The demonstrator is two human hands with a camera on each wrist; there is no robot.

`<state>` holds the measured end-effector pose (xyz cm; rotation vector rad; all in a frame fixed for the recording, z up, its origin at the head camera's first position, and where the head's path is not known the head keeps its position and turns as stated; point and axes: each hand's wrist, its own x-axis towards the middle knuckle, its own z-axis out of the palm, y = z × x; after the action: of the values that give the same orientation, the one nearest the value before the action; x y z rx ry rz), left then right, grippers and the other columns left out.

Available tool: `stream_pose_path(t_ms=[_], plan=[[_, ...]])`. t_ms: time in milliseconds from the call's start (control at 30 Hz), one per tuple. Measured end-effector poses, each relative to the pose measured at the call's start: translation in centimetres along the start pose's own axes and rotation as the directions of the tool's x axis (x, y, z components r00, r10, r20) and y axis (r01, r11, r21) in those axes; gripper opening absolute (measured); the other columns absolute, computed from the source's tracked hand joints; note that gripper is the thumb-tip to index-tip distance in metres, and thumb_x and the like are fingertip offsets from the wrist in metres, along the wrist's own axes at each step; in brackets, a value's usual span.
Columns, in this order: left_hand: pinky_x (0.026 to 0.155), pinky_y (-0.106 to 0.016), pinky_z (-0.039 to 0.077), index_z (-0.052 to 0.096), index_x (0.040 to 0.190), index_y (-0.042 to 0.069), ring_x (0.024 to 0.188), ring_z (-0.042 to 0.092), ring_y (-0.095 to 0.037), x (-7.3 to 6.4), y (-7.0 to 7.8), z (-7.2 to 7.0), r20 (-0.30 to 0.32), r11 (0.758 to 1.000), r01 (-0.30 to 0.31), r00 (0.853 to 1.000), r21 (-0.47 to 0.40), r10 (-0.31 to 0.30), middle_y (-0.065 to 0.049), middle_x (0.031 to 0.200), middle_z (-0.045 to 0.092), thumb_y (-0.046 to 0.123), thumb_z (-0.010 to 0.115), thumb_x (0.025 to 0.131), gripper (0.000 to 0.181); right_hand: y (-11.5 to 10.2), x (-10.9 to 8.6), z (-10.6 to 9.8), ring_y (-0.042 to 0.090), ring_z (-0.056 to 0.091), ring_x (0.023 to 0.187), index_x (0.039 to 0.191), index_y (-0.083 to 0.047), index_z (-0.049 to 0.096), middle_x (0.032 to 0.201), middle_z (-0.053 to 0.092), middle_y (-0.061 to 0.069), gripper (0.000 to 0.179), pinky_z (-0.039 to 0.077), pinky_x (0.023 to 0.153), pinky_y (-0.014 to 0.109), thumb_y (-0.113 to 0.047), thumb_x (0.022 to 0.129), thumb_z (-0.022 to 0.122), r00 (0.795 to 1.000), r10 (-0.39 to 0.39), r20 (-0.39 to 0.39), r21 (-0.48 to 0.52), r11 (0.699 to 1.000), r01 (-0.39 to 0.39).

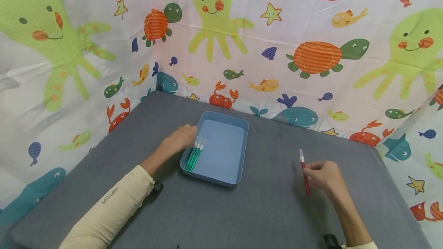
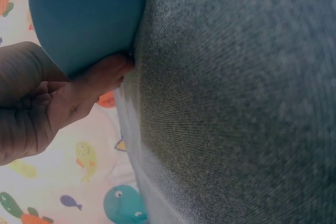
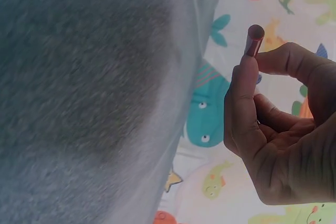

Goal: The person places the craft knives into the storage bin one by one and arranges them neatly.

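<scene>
My left hand (image 1: 185, 136) grips the far left side of a blue rectangular tray (image 1: 223, 183). In the left wrist view, a fingertip (image 2: 123, 64) presses along the tray's outer wall (image 2: 89, 19), low down by the cloth. Inside the tray, several green paintbrushes (image 1: 194, 156) with pale, whitish tips lie side by side along the left wall. Off to the right, my right hand (image 1: 325, 176) pinches a slim red paintbrush (image 1: 306, 185) between thumb and fingers, whitish tip pointing away from me. Its round handle end (image 3: 255, 34) faces the right wrist camera.
Dark grey cloth (image 1: 270, 210) covers the table under the tray and both hands. A white curtain (image 1: 235, 49) printed with sea animals rises along the table's back and sides. A small dark speck (image 1: 178, 246) lies at the front edge of view.
</scene>
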<state>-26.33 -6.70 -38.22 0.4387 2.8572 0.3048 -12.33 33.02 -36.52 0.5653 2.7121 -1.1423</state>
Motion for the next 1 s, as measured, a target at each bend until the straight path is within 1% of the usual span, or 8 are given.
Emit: stream_pose_path(t_ms=[267, 533, 700, 800, 1000], plan=[[0.054, -0.027, 0.045, 0.056, 0.11, -0.001, 0.069, 0.055, -0.02, -0.1, 0.1, -0.1, -0.007, 1.0, -0.012, 1.0, 0.011, 0.012, -0.01, 0.083, 0.054, 0.009, 0.058, 0.088, 0.024, -1.7, -0.5, 0.6, 0.019, 0.06, 0.071, 0.104, 0.005, 0.062, 0.09, 0.063, 0.014, 0.032, 0.053, 0.064, 0.031, -0.02, 0.083, 0.063, 0.999, -0.033, -0.006, 0.037, 0.999, 0.033], [0.055, -0.028, 0.046, 0.055, 0.111, 0.0, 0.071, 0.055, -0.02, 0.0, 0.0, 0.1, -0.002, 1.0, -0.005, 1.0, 0.006, 0.005, -0.01, 0.086, 0.055, 0.01, 0.059, 0.088, 0.026, -3.5, -0.8, 1.3, 0.018, 0.062, 0.07, 0.103, 0.004, 0.063, 0.093, 0.063, 0.015, 0.031, 0.053, 0.066, 0.032, -0.019, 0.083, 0.062, 0.998, -0.065, 0.011, 0.068, 0.996, 0.064], [0.054, -0.028, 0.046, 0.055, 0.11, 0.0, 0.071, 0.055, -0.02, 0.1, 0.0, 0.2, -0.005, 1.0, -0.004, 1.0, 0.008, 0.004, -0.01, 0.085, 0.054, 0.01, 0.058, 0.088, 0.025, -4.4, -0.7, 1.9, 0.018, 0.062, 0.069, 0.101, 0.003, 0.064, 0.093, 0.063, 0.015, 0.029, 0.053, 0.066, 0.032, -0.019, 0.083, 0.063, 0.995, -0.097, 0.001, 0.075, 0.992, 0.097], [0.054, -0.028, 0.046, 0.055, 0.11, 0.0, 0.071, 0.055, -0.02, 0.0, 0.0, 0.2, -0.006, 1.0, -0.006, 1.0, 0.004, 0.006, -0.01, 0.085, 0.054, 0.01, 0.058, 0.088, 0.025, -4.9, -0.7, 2.3, 0.018, 0.062, 0.069, 0.1, 0.004, 0.064, 0.093, 0.062, 0.015, 0.028, 0.054, 0.065, 0.032, -0.017, 0.082, 0.063, 0.993, -0.116, 0.004, 0.098, 0.989, 0.115], [0.055, -0.027, 0.046, 0.055, 0.111, 0.0, 0.07, 0.055, -0.02, -0.1, 0.0, 0.1, -0.014, 1.0, -0.016, 1.0, 0.01, 0.016, -0.01, 0.085, 0.054, 0.01, 0.058, 0.088, 0.025, -6.2, -0.8, 3.3, 0.018, 0.063, 0.07, 0.098, 0.005, 0.063, 0.092, 0.063, 0.016, 0.026, 0.053, 0.067, 0.037, -0.014, 0.081, 0.062, 0.989, -0.144, 0.025, 0.15, 0.979, 0.138]])
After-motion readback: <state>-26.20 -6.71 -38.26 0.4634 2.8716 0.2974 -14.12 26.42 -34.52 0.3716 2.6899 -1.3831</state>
